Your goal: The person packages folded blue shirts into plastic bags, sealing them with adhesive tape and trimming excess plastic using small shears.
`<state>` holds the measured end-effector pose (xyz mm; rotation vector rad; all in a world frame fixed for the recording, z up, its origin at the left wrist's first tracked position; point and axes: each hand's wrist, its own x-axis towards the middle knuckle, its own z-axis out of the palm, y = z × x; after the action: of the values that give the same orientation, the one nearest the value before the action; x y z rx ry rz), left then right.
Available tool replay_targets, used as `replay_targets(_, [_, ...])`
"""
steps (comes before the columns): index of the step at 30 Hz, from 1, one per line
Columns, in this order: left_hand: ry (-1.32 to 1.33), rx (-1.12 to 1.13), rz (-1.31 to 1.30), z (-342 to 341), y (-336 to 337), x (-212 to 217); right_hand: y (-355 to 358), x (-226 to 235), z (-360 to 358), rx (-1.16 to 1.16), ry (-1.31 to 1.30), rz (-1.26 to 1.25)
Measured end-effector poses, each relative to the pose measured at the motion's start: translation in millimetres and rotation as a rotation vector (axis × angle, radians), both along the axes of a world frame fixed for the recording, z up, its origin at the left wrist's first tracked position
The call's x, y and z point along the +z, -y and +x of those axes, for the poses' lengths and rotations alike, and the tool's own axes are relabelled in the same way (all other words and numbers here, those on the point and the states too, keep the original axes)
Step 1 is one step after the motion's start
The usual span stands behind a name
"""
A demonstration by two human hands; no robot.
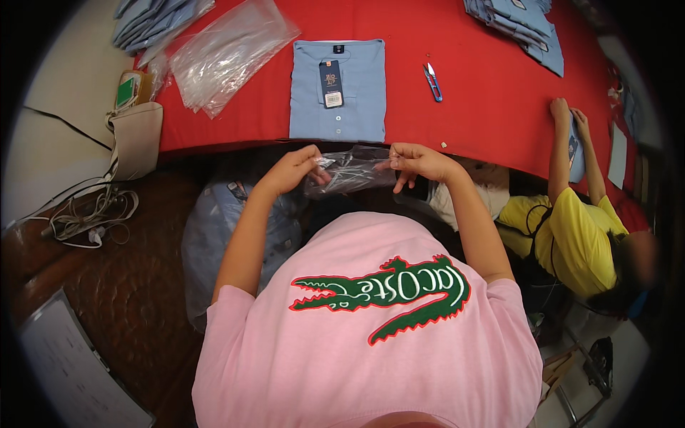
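Observation:
Between my two hands, just off the table's near edge, a clear plastic bag [351, 171] is stretched sideways. My left hand [303, 165] grips its left end with bent fingers. At the other end my right hand [419, 164] pinches it with thumb and forefinger, the other fingers hanging down. Right beyond the bag lies a folded light blue shirt [303, 100], flat on the red-covered table [242, 132]. A dark hang tag [331, 80] with a white label rests on the shirt, near its small white buttons.
Loose clear bags [232, 53] lie left of the shirt, blue-handled thread snips [433, 83] right of it. Folded blue shirts [521, 25] are stacked far right, more [153, 25] far left. A co-worker in yellow [581, 242] handles a blue garment at right. Tangled cables [93, 214] lie left.

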<state>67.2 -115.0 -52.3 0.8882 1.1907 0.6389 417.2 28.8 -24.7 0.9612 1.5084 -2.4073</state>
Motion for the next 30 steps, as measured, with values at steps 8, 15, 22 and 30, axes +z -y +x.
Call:
replay_targets(8, [-0.559,0.01,0.194,29.4,-12.0,-12.4,-42.6,-28.0,-4.0,-0.277,0.055,0.199])
replay_targets(15, [-0.846,0.229,0.438,17.2,5.5,-14.7,-57.5,-24.1,-47.0,-0.25,0.17,0.39])
replay_targets(22, [-0.52,0.439,0.412,14.2,13.4,-12.7,-39.6,-45.9,-39.5,-0.603,-0.084,0.212])
replay_targets(30, [-1.127,0.541,0.528,25.7,-4.4,-14.6,-27.7,-56.8,-52.8,-0.713,0.081,0.147])
